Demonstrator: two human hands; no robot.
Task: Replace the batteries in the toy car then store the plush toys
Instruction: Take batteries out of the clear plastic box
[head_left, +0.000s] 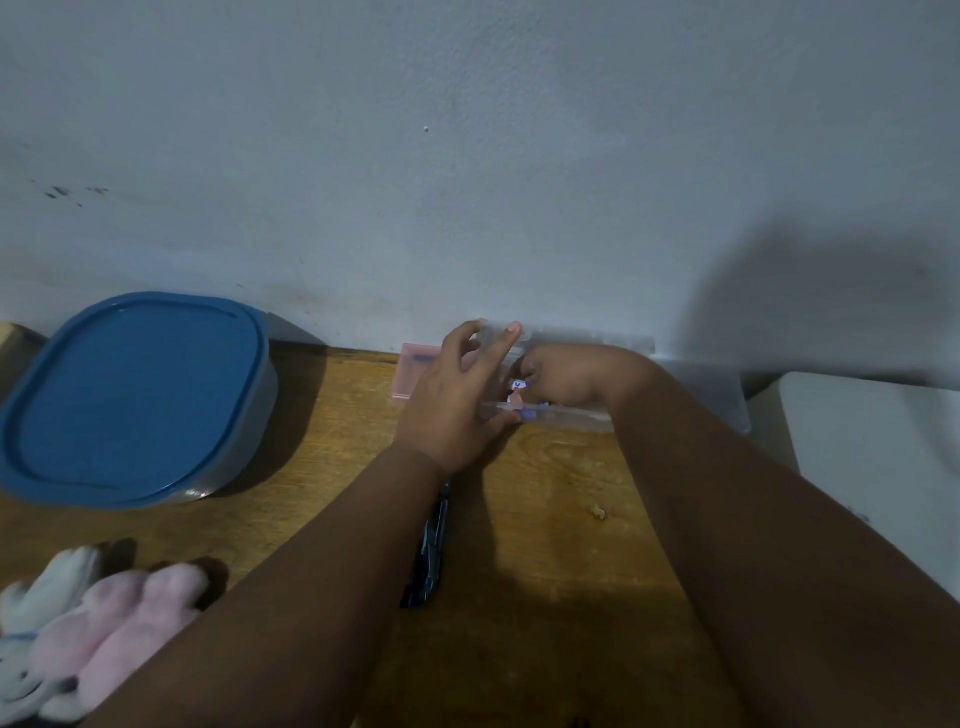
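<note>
Dark plastic, narrow and partly hidden beneath your left forearm, what appears to be the toy car (434, 545) lies near the middle of the wooden tabletop (561, 467). Its long axis runs from you toward the wall (467, 156); which end is the front cannot be told. Judge it light, stiff and a little slick, best taken across its flanks at mid-length. Beyond it, against the wall, your left hand (457, 400) steadies the clear box (571, 415), its grip clamped across the box's left end, thumb on the near side and forefinger on the far rim. Your right hand (566, 379) dips inside with fingers curled; whether that grip holds anything cannot be told, though a small white-and-blue labelled piece (518, 385), possibly a battery, shows just beside the fingertips. A pink packet (410, 374) lies behind your left hand. Far left sit the blue-lidded tub (135, 400) and, at the near edge, the soft pink and white plush toys (104, 623), not yet stored.
</note>
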